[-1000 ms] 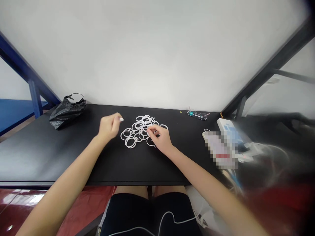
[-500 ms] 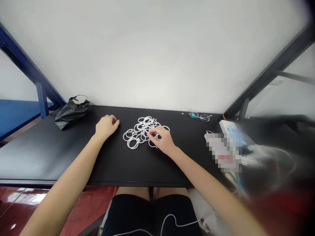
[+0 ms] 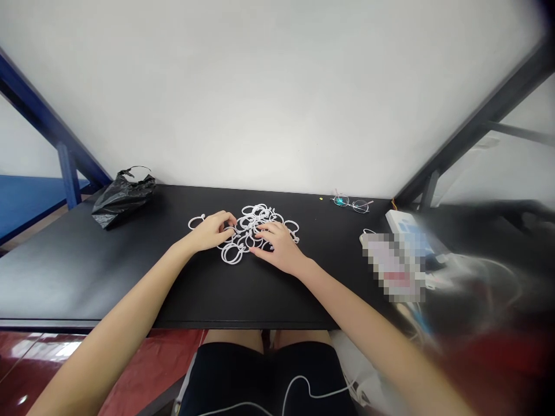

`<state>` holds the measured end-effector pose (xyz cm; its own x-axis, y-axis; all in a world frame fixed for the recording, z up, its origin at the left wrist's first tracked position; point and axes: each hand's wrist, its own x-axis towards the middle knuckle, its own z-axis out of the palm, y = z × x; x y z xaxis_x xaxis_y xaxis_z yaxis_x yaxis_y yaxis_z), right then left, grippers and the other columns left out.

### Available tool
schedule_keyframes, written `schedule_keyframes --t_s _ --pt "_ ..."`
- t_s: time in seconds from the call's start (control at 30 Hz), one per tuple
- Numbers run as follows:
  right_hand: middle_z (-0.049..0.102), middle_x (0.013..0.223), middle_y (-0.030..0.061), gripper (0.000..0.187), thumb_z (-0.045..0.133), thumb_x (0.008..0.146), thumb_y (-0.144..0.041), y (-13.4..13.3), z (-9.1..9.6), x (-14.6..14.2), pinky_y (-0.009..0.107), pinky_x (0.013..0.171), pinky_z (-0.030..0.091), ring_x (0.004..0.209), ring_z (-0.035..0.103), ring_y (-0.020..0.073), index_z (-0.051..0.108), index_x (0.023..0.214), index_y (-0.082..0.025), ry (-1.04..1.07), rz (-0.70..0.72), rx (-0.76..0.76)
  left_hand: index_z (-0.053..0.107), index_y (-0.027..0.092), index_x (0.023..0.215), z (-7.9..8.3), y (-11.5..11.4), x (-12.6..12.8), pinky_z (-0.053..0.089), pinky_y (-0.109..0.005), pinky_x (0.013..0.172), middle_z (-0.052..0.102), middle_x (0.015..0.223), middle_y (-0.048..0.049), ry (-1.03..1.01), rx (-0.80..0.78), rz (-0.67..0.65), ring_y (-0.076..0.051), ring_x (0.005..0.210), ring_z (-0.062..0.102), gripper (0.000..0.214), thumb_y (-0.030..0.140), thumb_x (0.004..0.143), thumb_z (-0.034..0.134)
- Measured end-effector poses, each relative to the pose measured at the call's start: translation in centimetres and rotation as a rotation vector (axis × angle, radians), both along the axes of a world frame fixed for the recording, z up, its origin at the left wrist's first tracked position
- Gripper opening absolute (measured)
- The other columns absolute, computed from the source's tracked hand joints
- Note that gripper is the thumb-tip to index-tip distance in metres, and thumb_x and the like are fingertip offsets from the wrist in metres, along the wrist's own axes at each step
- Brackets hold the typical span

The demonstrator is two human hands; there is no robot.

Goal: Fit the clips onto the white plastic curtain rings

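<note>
A loose pile of white rings [image 3: 259, 212], thin and overlapping, some with a small clasp-like end, lies mid-table. At the pile's left edge is my left hand [image 3: 213, 231], thumb and fingers curved with a gap between them. A single ring [image 3: 196, 222] lies to the left of the pile, partly hidden behind that hand. My right hand [image 3: 281, 248] reaches over the pile's right side, fingers spread and touching or just above the rings. Nothing shows gripped in either hand, though the fingertips overlap rings.
On the black table [image 3: 195, 289], a crumpled black plastic bag [image 3: 124, 199] stands at the back left. Eyeglasses [image 3: 351, 203] lie by the wall. At the right are a white box [image 3: 401, 222], a blurred-out flat item [image 3: 392, 268] and clear plastic [image 3: 472, 283]. A white cable [image 3: 321, 397] crosses my lap.
My left hand has moved right to the pile, and a single ring now shows where it was. My right hand has opened from a pinch, its fingers spreading over the rings.
</note>
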<state>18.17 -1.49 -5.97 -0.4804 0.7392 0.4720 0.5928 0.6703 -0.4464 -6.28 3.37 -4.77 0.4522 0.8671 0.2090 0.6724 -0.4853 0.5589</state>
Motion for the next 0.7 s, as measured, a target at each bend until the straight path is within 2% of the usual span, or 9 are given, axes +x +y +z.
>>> schedule_keyframes --t_s 0.13,0.33,0.53,0.7 --pt "0.067 0.119 0.01 0.032 0.071 0.084 -0.042 0.0 -0.1 -0.1 0.051 0.106 0.039 0.117 0.055 0.028 0.07 0.107 -0.02 -0.004 0.013 -0.013 0.059 0.019 0.093 -0.2 0.1 -0.2 0.044 -0.026 0.056 0.064 0.089 -0.0031 -0.015 -0.038 -0.044 -0.012 0.059 0.054 0.018 0.029 0.079 0.052" --pt "0.067 0.12 0.0099 0.037 0.071 0.084 -0.041 0.0 -0.1 -0.1 0.051 0.107 0.039 0.118 0.054 0.0282 0.068 0.115 -0.02 -0.016 0.022 -0.003 0.06 0.019 0.091 0.3 -0.1 -0.1 0.045 -0.026 0.059 0.065 0.082 -0.0012 -0.015 -0.074 -0.005 -0.012 0.059 0.055 0.017 0.029 0.08 0.052" --pt "0.066 0.12 0.0107 0.04 0.067 0.086 -0.046 0.0 0.1 0.0 0.053 0.108 0.035 0.119 0.051 0.0291 0.068 0.115 -0.017 -0.111 0.034 0.006 0.061 0.019 0.097 1.2 -0.3 -0.1 0.046 -0.025 0.06 0.067 0.086 -0.0015 -0.039 -0.197 -0.016 -0.012 0.061 0.056 0.029 0.045 0.085 0.054" --pt "0.067 0.116 0.0104 0.038 0.068 0.085 -0.045 -0.1 0.0 -0.1 0.052 0.106 0.038 0.117 0.052 0.0288 0.069 0.112 -0.018 -0.062 0.03 0.019 0.059 0.02 0.107 1.8 -0.3 -0.8 0.05 -0.027 0.067 0.068 0.095 -0.004 -0.082 -0.338 -0.102 -0.015 0.073 0.061 0.04 0.052 0.083 0.06"
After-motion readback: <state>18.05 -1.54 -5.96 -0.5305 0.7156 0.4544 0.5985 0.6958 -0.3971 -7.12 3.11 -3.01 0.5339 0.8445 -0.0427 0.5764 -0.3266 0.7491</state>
